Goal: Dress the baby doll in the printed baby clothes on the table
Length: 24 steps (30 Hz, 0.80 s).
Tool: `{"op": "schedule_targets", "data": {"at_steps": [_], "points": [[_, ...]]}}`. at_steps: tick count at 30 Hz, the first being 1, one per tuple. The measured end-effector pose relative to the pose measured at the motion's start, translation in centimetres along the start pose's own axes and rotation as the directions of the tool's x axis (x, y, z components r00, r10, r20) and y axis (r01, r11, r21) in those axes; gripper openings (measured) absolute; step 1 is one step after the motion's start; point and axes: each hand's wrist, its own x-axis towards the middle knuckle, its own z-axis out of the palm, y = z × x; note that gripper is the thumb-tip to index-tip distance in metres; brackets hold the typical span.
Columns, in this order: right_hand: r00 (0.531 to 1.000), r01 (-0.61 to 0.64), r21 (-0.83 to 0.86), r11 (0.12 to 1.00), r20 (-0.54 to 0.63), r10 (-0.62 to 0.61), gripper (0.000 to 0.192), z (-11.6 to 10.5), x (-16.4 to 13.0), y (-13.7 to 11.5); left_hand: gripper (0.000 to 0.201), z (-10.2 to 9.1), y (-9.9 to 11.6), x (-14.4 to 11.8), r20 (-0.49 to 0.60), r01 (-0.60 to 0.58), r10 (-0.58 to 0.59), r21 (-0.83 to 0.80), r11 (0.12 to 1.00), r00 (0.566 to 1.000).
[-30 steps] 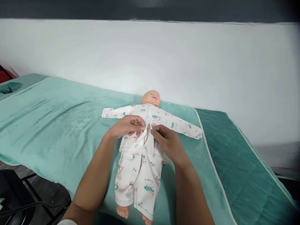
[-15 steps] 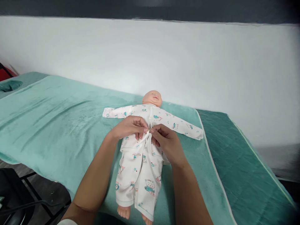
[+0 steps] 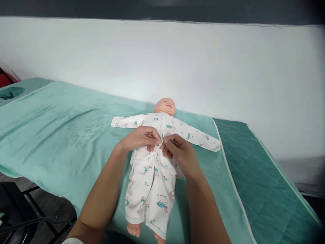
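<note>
Where the two front edges of the printed baby suit (image 3: 152, 176) gaped a second ago, left hand (image 3: 139, 138) and right hand (image 3: 179, 153) have now closed in, fingertips pinched narrow on the placket at the chest, the edges drawn together; the fastening looks about made. The baby doll (image 3: 165, 105) lies face-up on the green towel (image 3: 63, 128), white wall (image 3: 203, 67) behind
</note>
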Motion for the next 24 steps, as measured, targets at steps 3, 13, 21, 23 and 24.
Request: {"op": "schedule_targets", "data": {"at_steps": [3,13,21,23,24], "points": [[1.0,-0.001,0.017,1.0,-0.005,0.001,0.028,0.14,0.13,-0.06,0.03,0.03,-0.07,0.0,-0.007,0.01,-0.01,0.012,1.0,1.0],[0.999,0.004,0.023,1.0,-0.05,-0.003,0.031,0.44,-0.01,-0.08,0.031,0.11,0.33,-0.2,-0.022,0.04,-0.039,0.066,0.997,0.999],[0.998,0.029,-0.002,1.0,-0.061,-0.029,0.029,0.69,-0.03,0.11,0.014,0.53,0.54,-0.47,-0.058,0.074,-0.069,0.088,0.993,0.996],[0.998,0.03,-0.011,0.999,-0.063,-0.031,0.029,0.71,-0.04,0.14,0.012,0.47,0.49,-0.46,-0.058,0.078,-0.073,0.091,0.993,0.996],[0.997,0.031,-0.014,0.999,-0.063,-0.032,0.03,0.72,-0.05,0.15,0.011,0.45,0.46,-0.43,-0.058,0.079,-0.073,0.096,0.992,0.996]]}}
